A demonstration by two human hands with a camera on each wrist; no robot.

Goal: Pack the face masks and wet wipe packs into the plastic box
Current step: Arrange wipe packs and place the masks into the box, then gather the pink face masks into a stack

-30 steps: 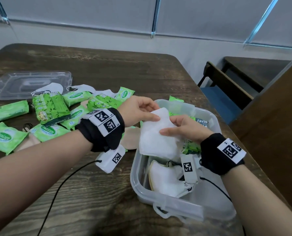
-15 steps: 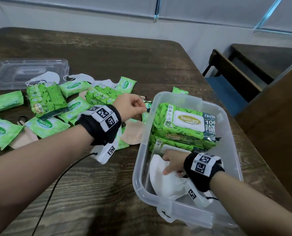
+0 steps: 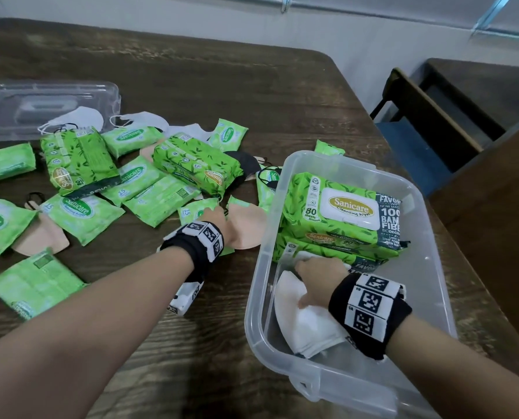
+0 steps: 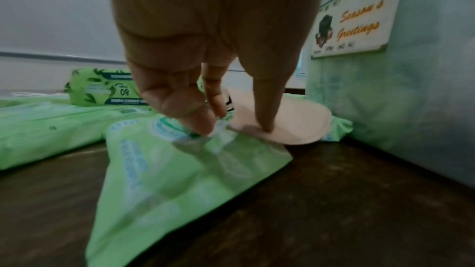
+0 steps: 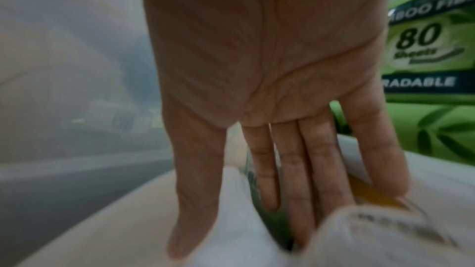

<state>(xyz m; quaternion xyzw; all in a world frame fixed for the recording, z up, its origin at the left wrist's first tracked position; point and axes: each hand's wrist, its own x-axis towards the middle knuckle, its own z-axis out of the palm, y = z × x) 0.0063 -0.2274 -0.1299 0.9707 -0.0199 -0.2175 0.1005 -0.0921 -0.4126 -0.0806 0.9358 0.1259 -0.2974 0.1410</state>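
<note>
Only the wrist view shows left hand [image 4: 213, 44] touching peach mask [image 4: 298, 121].

Both forearms [image 3: 101, 297] are reaching forward; the left hand [image 3: 217, 217] is pointing down with fingers [image 4: 177, 107] curled, the right hand [image 3: 321, 278] is lying flat, fingers [image 5: 321, 170] straight.

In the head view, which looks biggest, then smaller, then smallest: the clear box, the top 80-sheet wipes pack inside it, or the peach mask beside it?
1. clear plastic box
2. top 80-sheet wipes pack
3. peach face mask, its left edge hidden behind the left hand
</note>
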